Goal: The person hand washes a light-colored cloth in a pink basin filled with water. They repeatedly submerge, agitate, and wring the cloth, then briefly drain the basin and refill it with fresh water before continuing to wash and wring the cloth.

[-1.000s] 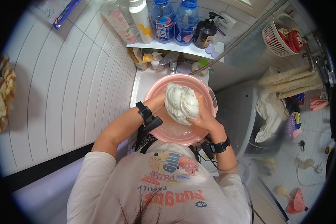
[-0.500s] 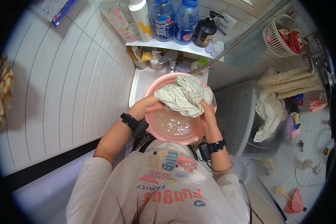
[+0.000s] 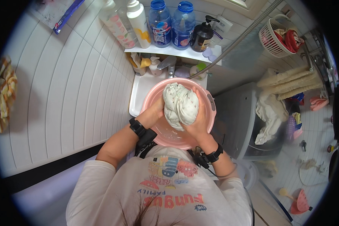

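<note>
Between my two hands a wet white cloth [image 3: 179,103] with a small faint print is gathered into a rounded bundle. My left hand [image 3: 159,108] is closed on its left side, the fingers largely hidden behind it. My right hand [image 3: 198,122] wraps round its right side, fingers up along the edge and thumb toward the lower front. The bundle is over a pink basin [image 3: 151,98] with cloudy water in the bottom, and cannot be seen clearly to touch the water. The basin rests at the white sink [image 3: 136,96], below the grey faucet [image 3: 167,64].
Above the sink, a white shelf [image 3: 148,50] carries several bottles, including a dark pump bottle [image 3: 202,37]. A ribbed hose [image 3: 245,36] slants down toward the basin. To the right stands a grey washing machine [image 3: 235,116] with a white cloth [image 3: 269,116] on it.
The cloth, spread loosely over the basin's far side before, is now bunched tighter and nearer me. My hands have come closer together around it.
</note>
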`<control>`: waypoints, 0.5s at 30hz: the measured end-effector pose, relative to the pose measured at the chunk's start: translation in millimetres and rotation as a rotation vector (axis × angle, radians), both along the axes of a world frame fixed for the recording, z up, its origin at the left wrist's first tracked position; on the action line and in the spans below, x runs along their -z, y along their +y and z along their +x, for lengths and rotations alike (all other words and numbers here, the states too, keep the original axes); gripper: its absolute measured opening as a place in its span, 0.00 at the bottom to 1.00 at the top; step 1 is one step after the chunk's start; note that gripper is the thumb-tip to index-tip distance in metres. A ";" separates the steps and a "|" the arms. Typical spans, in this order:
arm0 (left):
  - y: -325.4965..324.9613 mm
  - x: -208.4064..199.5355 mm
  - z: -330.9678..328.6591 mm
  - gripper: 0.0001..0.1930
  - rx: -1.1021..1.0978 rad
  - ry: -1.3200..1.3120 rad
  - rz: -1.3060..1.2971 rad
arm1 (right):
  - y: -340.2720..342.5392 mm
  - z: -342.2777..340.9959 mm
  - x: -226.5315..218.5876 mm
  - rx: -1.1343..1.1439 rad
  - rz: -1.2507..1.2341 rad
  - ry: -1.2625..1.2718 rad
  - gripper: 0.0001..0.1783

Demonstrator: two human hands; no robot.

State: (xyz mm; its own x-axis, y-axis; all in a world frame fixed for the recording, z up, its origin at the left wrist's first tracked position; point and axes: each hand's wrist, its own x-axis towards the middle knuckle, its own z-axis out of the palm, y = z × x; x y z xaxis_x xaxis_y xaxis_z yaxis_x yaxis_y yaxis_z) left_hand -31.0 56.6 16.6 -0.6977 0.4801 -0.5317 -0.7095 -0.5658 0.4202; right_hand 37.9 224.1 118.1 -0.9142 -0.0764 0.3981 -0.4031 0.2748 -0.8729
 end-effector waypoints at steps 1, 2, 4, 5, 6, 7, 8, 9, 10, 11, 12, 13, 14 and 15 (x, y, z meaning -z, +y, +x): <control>-0.1 -2.5 -3.9 0.21 0.016 0.031 -0.016 | -0.8 -1.1 -5.1 -0.039 -0.004 0.032 0.55; -1.6 -5.6 -6.4 0.21 0.022 0.055 -0.040 | -0.4 -2.9 -8.5 -0.073 0.027 0.079 0.53; -5.9 -13.5 -8.6 0.20 0.034 0.104 -0.073 | 2.7 -6.8 -10.9 -0.153 0.095 0.184 0.50; -10.2 -18.7 -7.4 0.20 0.053 0.117 -0.081 | 4.8 -8.3 -10.6 -0.191 0.123 0.241 0.49; -14.4 -24.5 -5.6 0.20 0.076 0.130 -0.082 | 7.0 -9.4 -9.8 -0.227 0.142 0.244 0.48; -19.4 -31.0 -3.5 0.20 0.107 0.137 -0.078 | 9.2 -9.5 -9.0 -0.262 0.157 0.250 0.47; -23.3 -37.7 -0.6 0.20 0.137 0.140 -0.077 | 10.7 -9.5 -8.3 -0.300 0.160 0.266 0.45; -26.0 -44.5 1.7 0.20 0.168 0.135 -0.076 | 11.8 -8.9 -7.8 -0.338 0.182 0.253 0.44; -27.0 -51.3 3.2 0.20 0.200 0.125 -0.075 | 12.7 -8.0 -7.7 -0.379 0.192 0.253 0.42; -25.9 -57.9 4.5 0.19 0.236 0.102 -0.070 | 13.0 -7.2 -7.9 -0.419 0.213 0.230 0.41; -24.3 -64.4 5.0 0.19 0.275 0.079 -0.064 | 13.9 -5.5 -8.6 -0.456 0.219 0.241 0.40; -21.6 -70.7 5.5 0.19 0.318 0.053 -0.058 | 14.6 -3.9 -9.4 -0.492 0.235 0.229 0.38; -19.3 -77.3 5.7 0.19 0.368 0.022 -0.054 | 15.4 -3.0 -10.2 -0.524 0.232 0.238 0.37; -15.8 -83.3 5.5 0.19 0.423 -0.015 -0.046 | 16.2 -2.4 -10.8 -0.558 0.263 0.217 0.35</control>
